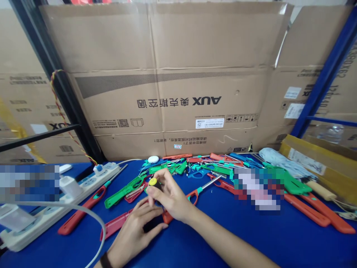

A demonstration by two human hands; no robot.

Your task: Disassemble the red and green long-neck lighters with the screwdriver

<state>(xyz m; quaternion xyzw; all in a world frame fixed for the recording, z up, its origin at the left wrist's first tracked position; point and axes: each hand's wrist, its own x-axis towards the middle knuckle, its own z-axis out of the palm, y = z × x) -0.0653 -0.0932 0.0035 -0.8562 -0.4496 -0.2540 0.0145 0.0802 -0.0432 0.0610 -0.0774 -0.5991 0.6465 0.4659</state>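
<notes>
My right hand [170,199] pinches the yellow-capped tool [153,182] at its top, while my left hand [138,229] wraps its fingers [152,213] round the dark body to steady it.

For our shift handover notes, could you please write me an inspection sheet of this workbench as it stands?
Surface: blue tabletop, crowded toward the back.
Job's things: small yellow-topped part, held above a red plastic piece.
Clutter: heap of red, green and blue long-handled tools; pale folded fabric item.
Hands: right hand pinches the yellow-topped part; left hand lies just below it, grip unclear.
Cables: white power strip with plugs in it; white cable; twisted red-yellow wire.
Surroundings: cardboard boxes behind; blue rack post at right.
</notes>
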